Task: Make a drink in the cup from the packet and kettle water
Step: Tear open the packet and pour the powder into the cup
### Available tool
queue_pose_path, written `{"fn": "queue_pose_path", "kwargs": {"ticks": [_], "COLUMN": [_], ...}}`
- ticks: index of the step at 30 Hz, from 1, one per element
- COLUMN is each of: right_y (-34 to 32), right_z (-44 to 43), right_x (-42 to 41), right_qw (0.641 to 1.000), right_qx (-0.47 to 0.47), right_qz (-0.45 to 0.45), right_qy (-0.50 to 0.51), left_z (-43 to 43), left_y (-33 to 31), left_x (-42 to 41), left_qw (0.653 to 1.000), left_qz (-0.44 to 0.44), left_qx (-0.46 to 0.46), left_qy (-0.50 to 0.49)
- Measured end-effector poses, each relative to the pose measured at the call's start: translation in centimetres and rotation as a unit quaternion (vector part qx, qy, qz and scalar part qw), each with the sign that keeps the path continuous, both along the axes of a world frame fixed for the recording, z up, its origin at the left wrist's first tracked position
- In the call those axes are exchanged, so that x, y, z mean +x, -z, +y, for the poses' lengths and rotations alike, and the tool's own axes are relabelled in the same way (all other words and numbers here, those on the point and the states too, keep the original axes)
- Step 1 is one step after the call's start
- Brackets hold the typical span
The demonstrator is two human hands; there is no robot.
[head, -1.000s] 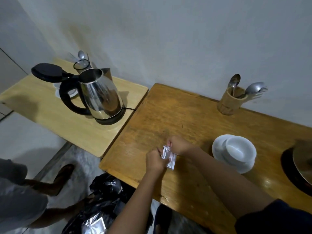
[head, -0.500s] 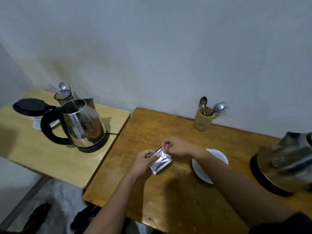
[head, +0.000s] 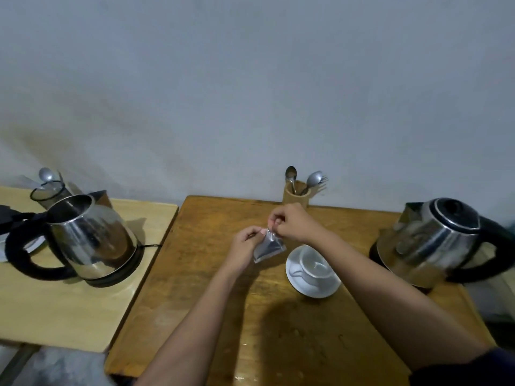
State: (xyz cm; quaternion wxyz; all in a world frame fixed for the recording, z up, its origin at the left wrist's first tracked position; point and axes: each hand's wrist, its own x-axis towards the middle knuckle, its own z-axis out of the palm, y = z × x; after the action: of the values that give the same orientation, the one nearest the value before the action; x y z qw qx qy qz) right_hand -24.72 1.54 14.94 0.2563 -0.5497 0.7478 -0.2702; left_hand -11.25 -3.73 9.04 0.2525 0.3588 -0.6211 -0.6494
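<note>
A small silver packet [head: 269, 246] hangs above the brown wooden table [head: 278, 330], held by both hands at its top edge. My left hand [head: 243, 246] pinches its left top corner and my right hand [head: 292, 222] pinches the top right. Just right of the packet, a white cup [head: 313, 264] stands empty on a white saucer [head: 313, 288]. A steel kettle [head: 437, 240] with a shut black lid sits on its base at the table's right end.
A second steel kettle [head: 89, 240] with its lid open stands on the lighter table [head: 55, 316] at the left, with a glass holding spoons [head: 46, 189] behind it. A wooden holder with spoons and a fork [head: 296, 195] stands against the wall.
The view has tilted up and to the right, bringing the right kettle and the cup into sight. Both hands have lifted the packet a little and moved it nearer the cup.
</note>
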Motion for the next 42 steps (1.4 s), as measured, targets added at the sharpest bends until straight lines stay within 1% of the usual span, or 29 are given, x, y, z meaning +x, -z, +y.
{"fn": "queue_pose_path", "kwargs": {"ticks": [5, 9, 14, 18, 20, 22, 29, 34, 38, 42], "right_y": [0.4, 0.3, 0.4, 0.7, 1.0, 1.3, 1.0, 1.0, 1.1, 1.3], "right_z": [0.2, 0.1, 0.0, -0.2, -0.3, -0.4, -0.1, 0.2, 0.2, 0.3], "right_x": [-0.2, 0.0, 0.7, 1.9, 2.4, 2.5, 3.2, 3.3, 3.2, 3.2], "right_qw": [0.999, 0.992, 0.971, 0.959, 0.957, 0.96, 0.965, 0.97, 0.972, 0.97], "right_qx": [-0.025, -0.061, -0.113, -0.143, -0.152, -0.151, -0.099, -0.095, -0.103, -0.13], "right_qz": [0.045, 0.103, 0.189, 0.207, 0.2, 0.185, 0.138, 0.105, 0.093, 0.092], "right_qy": [-0.011, -0.043, -0.088, -0.133, -0.143, -0.144, -0.2, -0.195, -0.187, -0.183], "left_z": [-0.3, -0.7, -1.5, -2.5, -3.0, -3.3, -4.5, -5.0, -4.8, -4.2], "left_y": [-0.5, -1.0, -1.3, -1.1, -1.0, -1.0, 0.3, 0.3, 0.6, 0.9], "left_x": [-1.5, -1.6, -1.4, -0.4, 0.3, 0.8, 2.0, 2.3, 2.2, 2.0], "left_qw": [0.996, 0.996, 0.993, 0.993, 0.993, 0.992, 0.978, 0.973, 0.967, 0.954], "left_qz": [-0.001, -0.024, -0.033, -0.063, -0.08, -0.079, -0.064, -0.061, -0.038, 0.001], "left_qx": [0.077, 0.083, 0.096, 0.063, 0.05, 0.057, 0.106, 0.103, 0.114, 0.148], "left_qy": [-0.041, -0.031, -0.064, -0.081, -0.076, -0.083, -0.169, -0.195, -0.225, -0.259]}}
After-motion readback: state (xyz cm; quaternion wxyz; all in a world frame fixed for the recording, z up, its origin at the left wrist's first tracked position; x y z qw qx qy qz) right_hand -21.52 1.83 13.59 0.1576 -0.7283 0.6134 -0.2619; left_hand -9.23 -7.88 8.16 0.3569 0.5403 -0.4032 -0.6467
